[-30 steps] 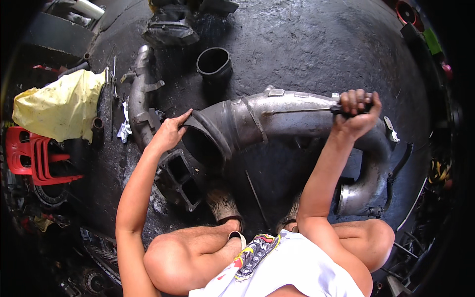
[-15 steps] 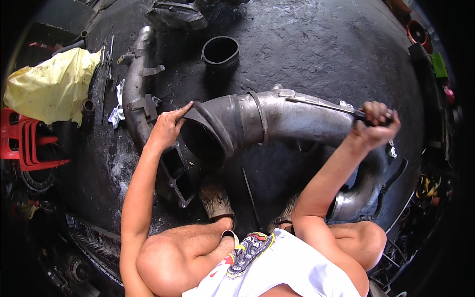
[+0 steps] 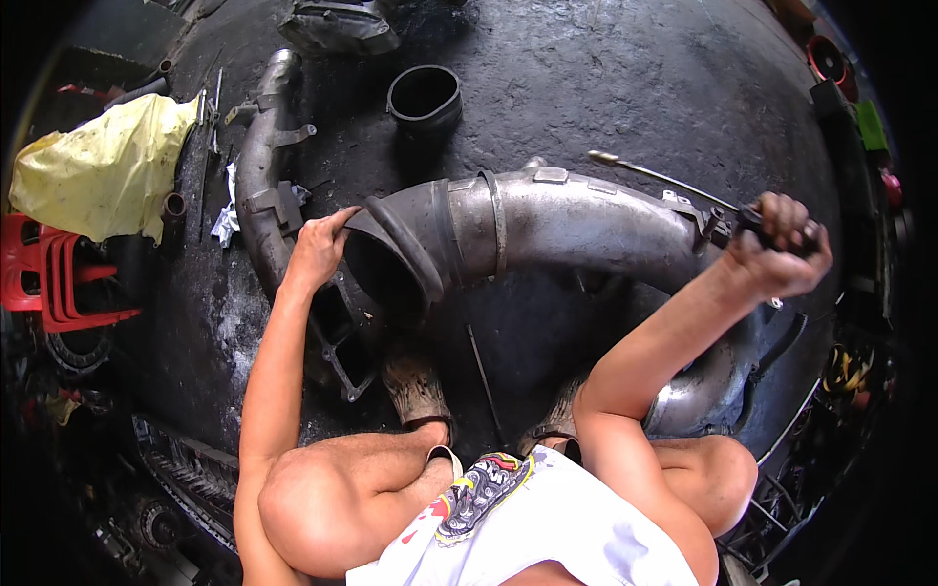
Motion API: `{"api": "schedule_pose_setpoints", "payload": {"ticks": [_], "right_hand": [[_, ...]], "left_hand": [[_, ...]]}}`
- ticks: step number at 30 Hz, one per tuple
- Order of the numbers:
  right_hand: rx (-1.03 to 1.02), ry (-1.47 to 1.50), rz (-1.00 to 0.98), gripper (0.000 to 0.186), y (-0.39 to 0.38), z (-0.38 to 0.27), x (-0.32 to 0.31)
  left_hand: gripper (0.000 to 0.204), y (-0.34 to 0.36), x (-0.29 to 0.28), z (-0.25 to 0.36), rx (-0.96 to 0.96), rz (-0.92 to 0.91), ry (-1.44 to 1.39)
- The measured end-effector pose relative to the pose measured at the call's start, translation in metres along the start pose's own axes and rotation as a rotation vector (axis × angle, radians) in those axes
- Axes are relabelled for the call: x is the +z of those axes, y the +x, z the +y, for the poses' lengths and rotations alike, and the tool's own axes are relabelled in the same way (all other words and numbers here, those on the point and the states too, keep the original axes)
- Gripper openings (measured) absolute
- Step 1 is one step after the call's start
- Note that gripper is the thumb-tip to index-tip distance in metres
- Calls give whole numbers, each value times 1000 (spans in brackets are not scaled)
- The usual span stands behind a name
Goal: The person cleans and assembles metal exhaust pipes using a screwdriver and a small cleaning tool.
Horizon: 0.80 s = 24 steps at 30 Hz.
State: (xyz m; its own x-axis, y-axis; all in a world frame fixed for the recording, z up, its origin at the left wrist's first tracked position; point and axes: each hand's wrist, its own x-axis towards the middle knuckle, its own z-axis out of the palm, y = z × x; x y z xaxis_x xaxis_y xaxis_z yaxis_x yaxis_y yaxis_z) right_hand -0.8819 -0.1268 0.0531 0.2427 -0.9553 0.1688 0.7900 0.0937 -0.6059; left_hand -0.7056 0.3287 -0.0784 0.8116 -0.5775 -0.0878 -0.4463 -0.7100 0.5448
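A large curved metal pipe point(image 3: 586, 220) lies across in front of me, with a black rubber hose point(image 3: 401, 234) fitted over its left end and a metal clamp band point(image 3: 496, 225) around it. My left hand point(image 3: 318, 249) grips the hose's open rim at the upper left, index finger stretched along the edge. My right hand point(image 3: 782, 244) is closed around the dark handle of a long screwdriver point(image 3: 664, 178). Its thin shaft points left above the pipe's far side, and its pale, widened tip is apart from the metal. Motion blurs the right hand a little.
Beyond the pipe stands a short black rubber sleeve point(image 3: 425, 96). A narrower metal pipe with brackets point(image 3: 264, 166) lies at left, near yellow sheeting point(image 3: 107, 161) and a red plastic stool point(image 3: 63, 278). A thin rod point(image 3: 484, 381) lies between my feet; another curved pipe point(image 3: 699, 396) is by my right knee.
My right hand has moved right and slightly down, lifting the screwdriver's tip off the pipe's top. My left hand and the hose appear slightly further left, as the view shifts somewhat.
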Motion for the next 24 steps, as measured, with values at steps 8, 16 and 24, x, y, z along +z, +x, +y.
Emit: {"api": "schedule_pose_setpoints", "payload": {"ticks": [8, 16, 24], "right_hand": [[359, -41, -54, 21, -100, 91, 35], [86, 66, -111, 25, -35, -23, -7], [133, -16, -133, 24, -82, 23, 7]], "left_hand": [[42, -4, 5, -19, -28, -39, 54], [39, 21, -3, 7, -23, -48, 25], [38, 28, -6, -8, -47, -6, 80]]}}
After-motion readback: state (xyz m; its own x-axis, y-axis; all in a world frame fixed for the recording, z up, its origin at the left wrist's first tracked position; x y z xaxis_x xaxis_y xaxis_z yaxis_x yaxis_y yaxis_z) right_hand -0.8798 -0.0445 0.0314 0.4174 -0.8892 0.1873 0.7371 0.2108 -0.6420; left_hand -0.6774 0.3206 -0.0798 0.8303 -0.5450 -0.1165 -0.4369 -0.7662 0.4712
